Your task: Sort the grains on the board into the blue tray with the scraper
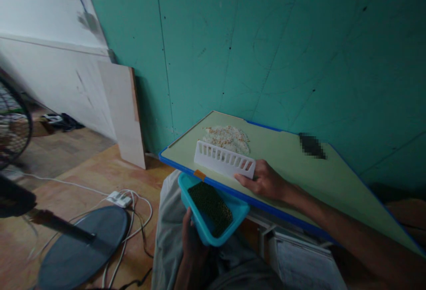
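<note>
My left hand (193,237) is closed on the near left side of a blue plastic basin (239,212), holding it tilted just below the table's front edge. Small dark green grains (211,205), like mung beans, lie inside it. With thumb and fingers, my right hand (264,179) grips the right end of a long white plastic slotted tray (216,164), which stands on its side at the table's near edge. Behind this tray, a spread pile of white rice-like grains mixed with orange-yellow bits (229,138) rests on the table.
The pale green table (282,152) has a blue rim and stands against a green wall (206,50). A blurred dark object (312,146) lies at its far right. On the floor, a fan's round base (86,245) sits near a power strip (119,199) with loose cables.
</note>
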Action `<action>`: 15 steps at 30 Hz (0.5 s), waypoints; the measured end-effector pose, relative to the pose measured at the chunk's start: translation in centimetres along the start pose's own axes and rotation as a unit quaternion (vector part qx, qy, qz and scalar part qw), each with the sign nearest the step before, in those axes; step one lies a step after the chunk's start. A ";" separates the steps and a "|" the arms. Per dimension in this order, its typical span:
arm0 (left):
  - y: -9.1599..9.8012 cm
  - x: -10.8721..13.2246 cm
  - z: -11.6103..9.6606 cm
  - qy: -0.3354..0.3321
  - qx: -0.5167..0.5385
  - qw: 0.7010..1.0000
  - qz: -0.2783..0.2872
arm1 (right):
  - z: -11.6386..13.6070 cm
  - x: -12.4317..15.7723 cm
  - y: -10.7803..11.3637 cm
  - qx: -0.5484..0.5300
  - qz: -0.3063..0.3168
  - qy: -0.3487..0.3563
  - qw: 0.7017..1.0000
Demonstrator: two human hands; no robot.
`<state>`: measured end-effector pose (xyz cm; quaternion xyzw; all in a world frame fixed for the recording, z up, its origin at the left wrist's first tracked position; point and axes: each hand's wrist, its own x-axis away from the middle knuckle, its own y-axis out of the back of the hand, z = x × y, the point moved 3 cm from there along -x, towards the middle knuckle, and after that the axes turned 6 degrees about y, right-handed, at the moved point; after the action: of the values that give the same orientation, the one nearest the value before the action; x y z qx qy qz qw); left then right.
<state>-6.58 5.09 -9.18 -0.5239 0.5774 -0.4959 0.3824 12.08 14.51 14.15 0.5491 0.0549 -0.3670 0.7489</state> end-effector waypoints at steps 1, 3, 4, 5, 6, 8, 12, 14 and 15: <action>0.4 0.0 0.1 0.006 0.005 1.000 0.000 | 0.1 0.0 -0.1 -0.001 0.003 0.006 1.000; 1.0 0.1 0.1 0.009 0.020 1.000 -0.014 | 0.2 -0.1 -0.3 0.003 0.006 0.017 1.000; 1.3 0.1 0.1 0.016 0.027 0.999 -0.019 | 0.2 -0.1 -0.4 0.006 0.006 0.019 1.000; 1.5 0.1 0.1 0.020 0.030 0.999 -0.023 | 0.2 -0.2 -0.5 0.010 0.003 0.018 1.000; 1.7 0.1 0.0 0.019 0.029 0.999 -0.026 | 0.2 -0.2 -0.6 0.015 -0.001 0.016 1.000; 2.2 0.0 0.0 0.020 0.023 0.999 -0.028 | 0.3 -0.4 -0.8 0.020 -0.014 0.014 1.000; 2.9 -0.2 0.3 0.024 0.007 0.999 -0.040 | 0.3 -0.7 -1.0 0.039 -0.046 0.001 0.998; 3.3 -0.3 0.3 0.008 -0.003 0.999 -0.044 | 0.2 -0.8 -1.0 0.063 -0.056 -0.011 0.996; 3.4 -0.4 0.2 0.000 -0.004 0.999 -0.046 | 0.0 -0.8 -0.9 0.075 -0.058 -0.017 0.995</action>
<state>-7.12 5.29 -12.56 -0.5514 0.5549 -0.5103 0.3572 10.94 14.75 13.87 0.5932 0.0465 -0.4221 0.6839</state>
